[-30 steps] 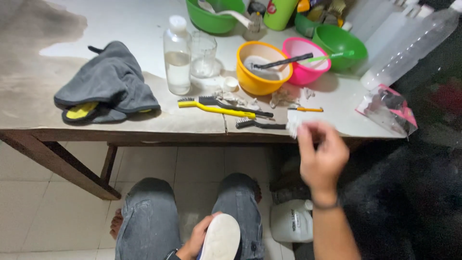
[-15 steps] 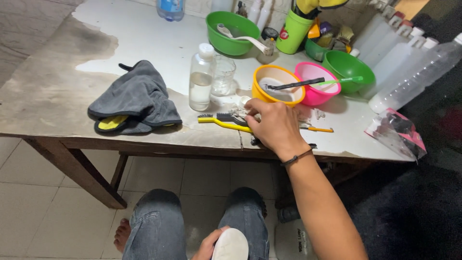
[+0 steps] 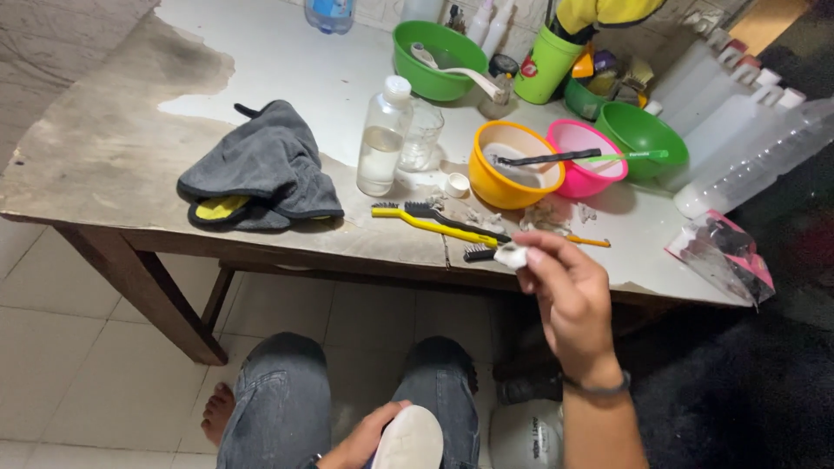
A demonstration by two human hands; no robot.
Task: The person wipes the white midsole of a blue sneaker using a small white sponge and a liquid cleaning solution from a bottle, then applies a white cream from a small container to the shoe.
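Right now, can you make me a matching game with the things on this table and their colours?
Things:
1. folded cloth
2. bowl with the black brush
3. bowl with the white spoon
4. wad pinched in the right hand

Colours:
a. green
b. white
c. grey
d. orange-yellow

Pairs: 1-c, 2-d, 3-a, 4-b

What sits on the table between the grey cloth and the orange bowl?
In the head view, a clear plastic bottle and a clear glass cup stand between the grey cloth and the orange bowl.
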